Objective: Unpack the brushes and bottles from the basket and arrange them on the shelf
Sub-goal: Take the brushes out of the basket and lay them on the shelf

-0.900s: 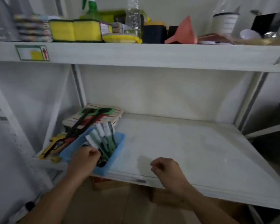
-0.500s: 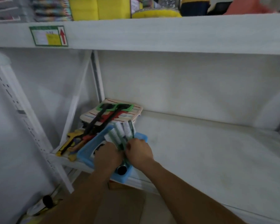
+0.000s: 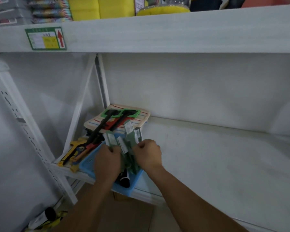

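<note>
A blue plastic basket [image 3: 88,164] sits at the front left of the white lower shelf [image 3: 216,158]. Several green-handled brushes [image 3: 130,133] stand up out of it, and a black bottle [image 3: 125,180] lies in its bottom. My left hand [image 3: 106,162] is closed around the leftmost brush [image 3: 110,138]. My right hand [image 3: 148,154] is closed on the brushes at the right of the bunch. Both hands are over the basket, close together.
Behind the basket a striped cloth pad [image 3: 141,117] carries long black and red tools [image 3: 105,124]. Yellow-handled tools [image 3: 74,148] lie at the shelf's left edge. The upper shelf [image 3: 157,32] holds yellow sponges [image 3: 100,7]. White uprights [image 3: 32,136] stand at the left.
My right hand moved from the shelf's front edge to the basket and closed on the brushes. The left hand stayed in the basket. The view shifted closer and lower.
</note>
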